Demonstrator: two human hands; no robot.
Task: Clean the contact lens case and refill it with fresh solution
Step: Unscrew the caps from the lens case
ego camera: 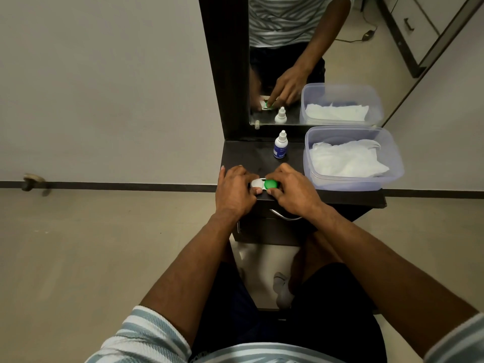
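Observation:
The contact lens case lies near the front edge of the dark shelf, with a white cap on its left well and a green cap on its right. My left hand grips the white-capped side, thumb curled under it. My right hand curls its thumb and fingers round the green cap. A small solution bottle with a white nozzle and blue label stands upright behind the case.
A clear plastic tub holding white tissue fills the shelf's right side. A mirror rises behind the shelf. A drawer with a metal handle sits below the front edge.

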